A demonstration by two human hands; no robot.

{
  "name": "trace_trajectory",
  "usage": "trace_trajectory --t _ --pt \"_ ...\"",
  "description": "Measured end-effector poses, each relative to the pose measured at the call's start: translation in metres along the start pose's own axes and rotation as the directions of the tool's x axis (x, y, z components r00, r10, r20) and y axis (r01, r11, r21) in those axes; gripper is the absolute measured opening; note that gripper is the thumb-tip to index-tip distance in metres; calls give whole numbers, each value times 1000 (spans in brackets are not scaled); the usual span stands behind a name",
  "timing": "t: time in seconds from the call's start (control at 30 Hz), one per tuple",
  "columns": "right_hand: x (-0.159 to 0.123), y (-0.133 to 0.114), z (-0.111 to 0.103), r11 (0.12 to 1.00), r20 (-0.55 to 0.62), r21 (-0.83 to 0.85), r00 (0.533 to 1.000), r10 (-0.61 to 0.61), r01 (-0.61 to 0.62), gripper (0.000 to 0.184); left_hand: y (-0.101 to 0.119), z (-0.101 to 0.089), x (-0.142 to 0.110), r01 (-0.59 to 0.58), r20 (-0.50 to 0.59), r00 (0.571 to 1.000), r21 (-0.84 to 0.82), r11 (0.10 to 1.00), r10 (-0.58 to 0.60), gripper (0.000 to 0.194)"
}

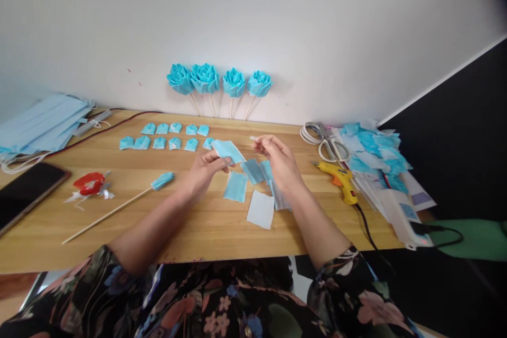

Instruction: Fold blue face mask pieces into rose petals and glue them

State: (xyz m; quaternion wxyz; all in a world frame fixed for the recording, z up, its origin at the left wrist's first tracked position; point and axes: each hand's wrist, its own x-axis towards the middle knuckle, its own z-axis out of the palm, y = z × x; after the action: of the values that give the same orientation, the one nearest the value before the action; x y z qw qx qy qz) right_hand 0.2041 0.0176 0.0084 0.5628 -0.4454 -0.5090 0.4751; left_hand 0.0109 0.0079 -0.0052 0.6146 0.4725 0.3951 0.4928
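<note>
My left hand (206,166) pinches a blue square of mask fabric (227,151), its thumb on the front edge. My right hand (279,161) is closed at the fingertips on a small white strip (253,138), too small to make out fully. Below and between my hands lie several loose cut pieces, among them a blue square (235,186) and a white square (260,209). Folded blue petals (159,143) lie in two rows beyond my left hand. A wooden stick (111,213) with a rolled blue tip (162,180) rests left of my forearm.
Blue fabric flowers (205,78) on sticks lean against the wall. A yellow glue gun (340,181), scissors (327,142), a tape roll (310,134), blue scraps (374,145) and a power strip (404,216) are right. Masks (43,121), red tape (89,184) and a phone (29,193) are left.
</note>
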Motion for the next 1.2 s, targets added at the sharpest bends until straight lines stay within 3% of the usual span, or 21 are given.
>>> trace_trajectory --t 0.13,0.3,0.5,0.6,0.67,0.8,0.93,1.2 --pt "-1 1 0 998 66 36 996 56 -59 31 -1 -1 -1 -36 41 999 22 999 35 13" --pt "-5 6 3 987 196 52 970 141 -154 61 6 1 -6 -48 212 977 75 996 31 14" --pt "-7 7 8 996 211 11 974 82 -86 70 10 4 -9 -50 283 959 257 965 -25 14" --pt "-6 0 8 997 169 55 985 43 -53 72 3 0 -2 -6 204 978 268 963 -50 14" --pt "-6 -3 6 994 179 93 983 46 -63 70 -1 -4 4 23 72 997 189 982 -37 20" --pt "-8 -3 5 986 324 97 941 95 -133 66 3 -7 8 -42 -152 987 66 997 51 28" --pt "-11 0 8 983 418 54 898 138 -176 63 13 -4 4 -157 -178 967 156 975 184 27" --pt "-13 2 11 986 469 16 872 139 -166 58 18 -4 1 -204 -164 957 212 956 240 27"
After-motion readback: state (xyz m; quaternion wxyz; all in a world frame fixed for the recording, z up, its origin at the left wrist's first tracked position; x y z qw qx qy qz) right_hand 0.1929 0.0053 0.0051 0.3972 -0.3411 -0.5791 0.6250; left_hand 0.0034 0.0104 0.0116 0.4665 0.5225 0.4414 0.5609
